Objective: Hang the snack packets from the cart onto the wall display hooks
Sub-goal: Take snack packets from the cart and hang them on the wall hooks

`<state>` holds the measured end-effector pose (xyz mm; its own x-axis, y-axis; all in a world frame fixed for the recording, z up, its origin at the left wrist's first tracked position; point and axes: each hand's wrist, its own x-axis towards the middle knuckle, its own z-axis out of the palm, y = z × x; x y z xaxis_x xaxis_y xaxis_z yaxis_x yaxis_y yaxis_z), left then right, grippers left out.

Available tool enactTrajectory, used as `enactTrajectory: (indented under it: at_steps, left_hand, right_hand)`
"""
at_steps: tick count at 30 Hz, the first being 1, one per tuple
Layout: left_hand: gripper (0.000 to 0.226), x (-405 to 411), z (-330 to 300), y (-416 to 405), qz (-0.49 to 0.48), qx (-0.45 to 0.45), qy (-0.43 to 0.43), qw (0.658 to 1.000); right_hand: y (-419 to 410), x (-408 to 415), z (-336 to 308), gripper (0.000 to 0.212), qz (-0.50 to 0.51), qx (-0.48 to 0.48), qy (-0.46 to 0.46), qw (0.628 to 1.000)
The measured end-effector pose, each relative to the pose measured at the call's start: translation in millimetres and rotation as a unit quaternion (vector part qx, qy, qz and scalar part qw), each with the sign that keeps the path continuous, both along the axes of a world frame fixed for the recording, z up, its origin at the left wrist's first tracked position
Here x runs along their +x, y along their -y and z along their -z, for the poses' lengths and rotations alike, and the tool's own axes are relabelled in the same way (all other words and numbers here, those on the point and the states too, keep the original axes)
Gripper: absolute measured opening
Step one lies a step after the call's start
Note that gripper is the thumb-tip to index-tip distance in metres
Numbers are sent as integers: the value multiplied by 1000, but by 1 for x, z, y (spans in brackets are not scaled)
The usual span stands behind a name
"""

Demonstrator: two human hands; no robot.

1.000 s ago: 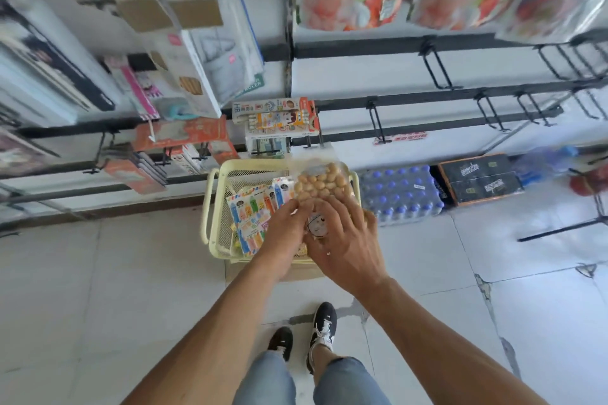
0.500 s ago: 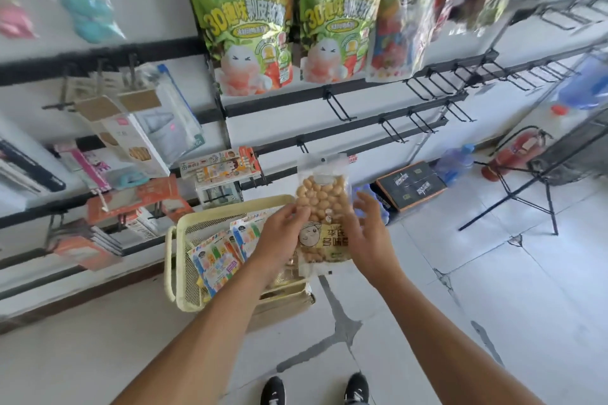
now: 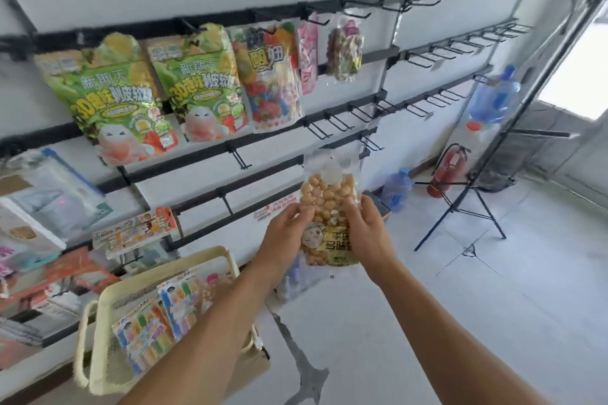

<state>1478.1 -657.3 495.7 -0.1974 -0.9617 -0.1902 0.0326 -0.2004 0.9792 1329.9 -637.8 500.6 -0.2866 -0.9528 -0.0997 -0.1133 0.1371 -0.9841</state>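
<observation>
A clear snack packet [image 3: 329, 197] of round yellow nuts with a yellow label stands upright between my hands. My left hand [image 3: 284, 233] grips its left edge and my right hand [image 3: 367, 233] grips its right edge. Its top flap sits just below an empty black hook [image 3: 370, 143] on the wall rail. The cream basket cart [image 3: 98, 332] at lower left still holds several colourful packets [image 3: 158, 325]. Two green candy bags [image 3: 112, 99], a colourful gummy bag [image 3: 269, 76] and a small clear bag [image 3: 344, 49] hang on the upper rail.
Empty hooks [image 3: 427, 108] run along the rails to the right. A red fire extinguisher [image 3: 447, 171], blue water jugs [image 3: 495, 95] and a black folding stand [image 3: 473, 200] are on the floor at right. Stationery items [image 3: 49, 194] hang at left.
Both hands lifted the nut packet out of the cart and raised it toward the wall rails. My view tilted upward from the floor to the wall display.
</observation>
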Motion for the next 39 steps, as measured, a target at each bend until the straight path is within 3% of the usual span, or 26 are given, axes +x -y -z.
enactTrajectory:
  at_steps: [6,10,15,20,25,34,39]
  left_hand:
    - [23,-87,-32,-5,20,-51,9,998]
    - [30,-124,-48,7,29,-74,32,996]
    - [25,-156,-57,39,16,-79,18,997]
    - [24,-190,-59,93,6,-76,-10,997]
    - [19,-223,-72,163,-24,-72,-35,997]
    - [14,-273,-78,250,-31,-84,-52,995]
    - [15,-306,-87,284,-54,-135,-7,989]
  right_hand:
    - [-7,-80,-23,18,10,-35,-7,999]
    - [-7,-110,-33,34,7,-49,-12,999]
    - [20,-139,-37,24,10,-58,-13,998]
    - [65,-172,-43,27,3,-65,-13,998]
    - [121,-208,-50,12,-18,-53,-44,997]
    - [200,-256,-59,13,-31,-68,-4,997]
    - [252,-294,-68,15,-23,-96,-31,995]
